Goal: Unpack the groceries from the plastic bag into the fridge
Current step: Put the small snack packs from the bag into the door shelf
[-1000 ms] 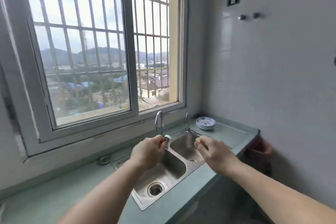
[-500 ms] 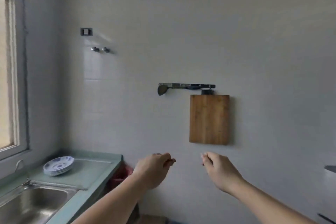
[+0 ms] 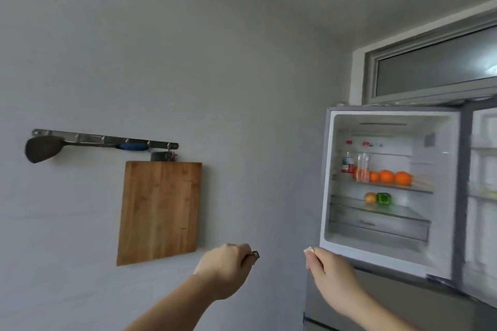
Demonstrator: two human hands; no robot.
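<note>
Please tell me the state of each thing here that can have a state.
fridge: door open, shelves partly stocked
oranges: on upper shelf
green pepper: on lower shelf
drawer: closed
cutting board: hanging on wall
left hand: fingers curled
right hand: fingers curled

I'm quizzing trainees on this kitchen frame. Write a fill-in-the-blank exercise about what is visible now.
1. The upper compartment of the grey fridge stands ____.
2. The round orange fruits sit on the shelf ____ the green bell pepper.
3. The rectangular wooden cutting board hangs on the ____.
4. The dark spatula hangs from a ____ rail.

Missing words: open; above; wall; metal
</note>
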